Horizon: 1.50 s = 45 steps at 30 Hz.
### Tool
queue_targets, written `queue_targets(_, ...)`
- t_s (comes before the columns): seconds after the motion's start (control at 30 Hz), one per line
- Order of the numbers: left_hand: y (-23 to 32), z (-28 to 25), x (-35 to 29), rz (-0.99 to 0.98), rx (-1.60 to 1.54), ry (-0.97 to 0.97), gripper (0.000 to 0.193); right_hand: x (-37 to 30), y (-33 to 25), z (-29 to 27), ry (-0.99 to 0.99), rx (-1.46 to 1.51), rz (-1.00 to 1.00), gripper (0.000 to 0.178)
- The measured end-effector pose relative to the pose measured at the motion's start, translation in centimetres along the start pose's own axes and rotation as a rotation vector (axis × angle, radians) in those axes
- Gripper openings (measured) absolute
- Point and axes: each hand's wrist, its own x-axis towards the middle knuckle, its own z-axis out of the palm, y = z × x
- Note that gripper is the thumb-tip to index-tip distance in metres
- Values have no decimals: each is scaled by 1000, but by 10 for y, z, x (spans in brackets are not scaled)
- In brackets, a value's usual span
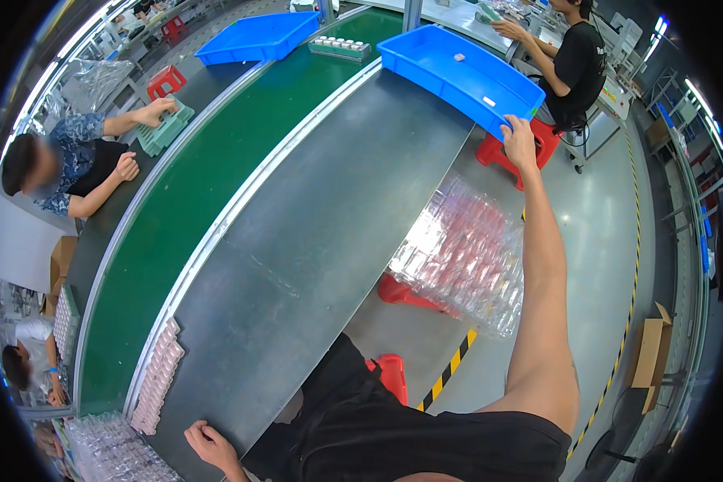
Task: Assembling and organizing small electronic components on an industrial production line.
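Note:
My right hand [520, 143] is stretched far out and grips the near right corner of a shallow blue plastic tray [426, 71]. Its fingers close over the rim. Two small pale pieces lie inside that tray, which rests at the far end of the dark grey worktop [297, 217]. Close to me, my left hand [210, 447] lies on the worktop near its edge, fingers loosely curled in, with nothing visible in them. A pinkish row of small moulded parts [158, 377] stands just beyond it, along the conveyor's metal rail.
A green conveyor belt [193, 177] runs left of the worktop, carrying a block of white-topped parts [340, 48]. Another blue tray [257, 38] sits across it. Co-workers sit opposite and at far right. Stacked clear plastic trays [466, 257] and red stools [392, 377] stand right of the worktop.

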Motion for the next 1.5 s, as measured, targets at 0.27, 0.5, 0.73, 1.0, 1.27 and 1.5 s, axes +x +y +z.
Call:
queue_targets(0.27,8,-9,-1,-34,-39,29,8,10,3,26,134,-57,-76,62)
queue_targets(0.5,15,-8,2,-35,-60,84,8,-32,-77,13,281,15,158,70)
queue_targets(0.73,19,-13,1,-27,-119,138,8,-114,-329,-42,27,699,-181,53)
queue_targets(1.0,11,-16,-1,-35,-215,120,7,-231,-488,-104,-531,1262,-639,32)
queue_targets(1.27,2,-10,-5,-16,-267,43,7,-280,-629,-210,-617,2080,-1044,38)
queue_targets(1.5,125,-86,85,106,-399,-43,7,-308,-642,-240,-815,2262,-893,41)
